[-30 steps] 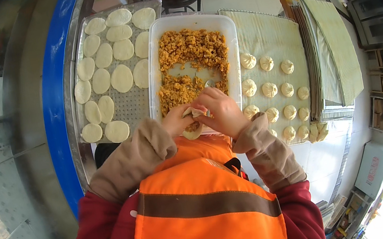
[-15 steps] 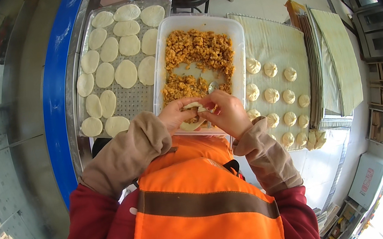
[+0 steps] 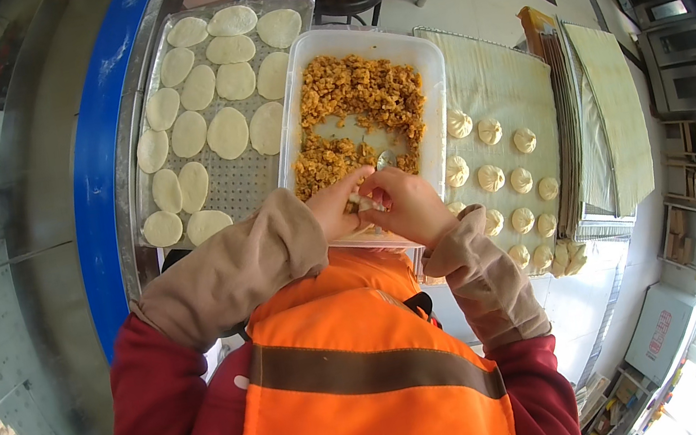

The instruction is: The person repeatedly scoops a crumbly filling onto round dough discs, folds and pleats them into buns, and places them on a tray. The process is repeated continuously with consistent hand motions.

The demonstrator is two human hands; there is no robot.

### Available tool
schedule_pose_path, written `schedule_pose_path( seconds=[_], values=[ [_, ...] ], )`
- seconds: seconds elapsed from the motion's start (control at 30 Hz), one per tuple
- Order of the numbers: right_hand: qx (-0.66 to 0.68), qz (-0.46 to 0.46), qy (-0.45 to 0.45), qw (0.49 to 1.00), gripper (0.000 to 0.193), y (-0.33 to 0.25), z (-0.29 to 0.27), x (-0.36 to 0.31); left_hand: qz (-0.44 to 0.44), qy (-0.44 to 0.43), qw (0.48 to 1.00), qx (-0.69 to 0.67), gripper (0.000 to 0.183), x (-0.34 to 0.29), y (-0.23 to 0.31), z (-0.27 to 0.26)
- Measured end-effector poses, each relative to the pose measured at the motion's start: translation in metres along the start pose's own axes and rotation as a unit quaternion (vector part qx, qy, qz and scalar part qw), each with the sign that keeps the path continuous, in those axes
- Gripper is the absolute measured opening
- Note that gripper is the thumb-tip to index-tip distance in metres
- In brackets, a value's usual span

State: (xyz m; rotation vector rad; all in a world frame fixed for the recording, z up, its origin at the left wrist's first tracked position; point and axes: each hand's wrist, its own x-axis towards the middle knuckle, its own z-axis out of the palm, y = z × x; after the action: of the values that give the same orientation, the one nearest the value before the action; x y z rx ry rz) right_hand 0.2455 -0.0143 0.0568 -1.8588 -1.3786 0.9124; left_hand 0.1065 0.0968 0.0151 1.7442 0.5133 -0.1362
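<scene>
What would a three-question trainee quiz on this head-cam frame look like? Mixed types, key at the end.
1. What lies on the perforated tray left of the tub?
a) sliced bread
b) flat dough rounds
c) whole eggs

2. True or false: the left hand and right hand meet at one piece of dough, over the tub's near end.

3. Fill in: the pleated buns sit to the ____ of the tub.

Key: 1. b. 2. True. 3. right.
</scene>
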Motion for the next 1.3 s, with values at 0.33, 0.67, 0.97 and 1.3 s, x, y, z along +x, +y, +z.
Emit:
schedule_pose_path(
  seconds=[0.33, 0.67, 0.97, 1.3],
  values=[
    [0.018, -0.089, 0.177, 0.98, 0.014, -0.008, 0.004, -0.01, -0.113, -0.031, 0.892, -0.436, 0.042, -0.007, 0.02, -0.021],
    [0.046, -0.021, 0.059, 0.997, 0.019, 0.001, 0.004, -0.005, -0.088, -0.104, 0.95, -0.28, 0.038, -0.004, -0.009, -0.014],
    [0.031, -0.049, -0.009, 0.998, 0.021, 0.005, -0.008, 0.001, -0.004, -0.152, 0.988, -0.003, 0.035, 0.003, 0.012, -0.019],
    [0.041, -0.066, 0.115, 0.99, 0.017, -0.006, -0.007, -0.008, -0.134, -0.102, 0.878, -0.449, 0.04, -0.005, 0.013, -0.023]
  ],
)
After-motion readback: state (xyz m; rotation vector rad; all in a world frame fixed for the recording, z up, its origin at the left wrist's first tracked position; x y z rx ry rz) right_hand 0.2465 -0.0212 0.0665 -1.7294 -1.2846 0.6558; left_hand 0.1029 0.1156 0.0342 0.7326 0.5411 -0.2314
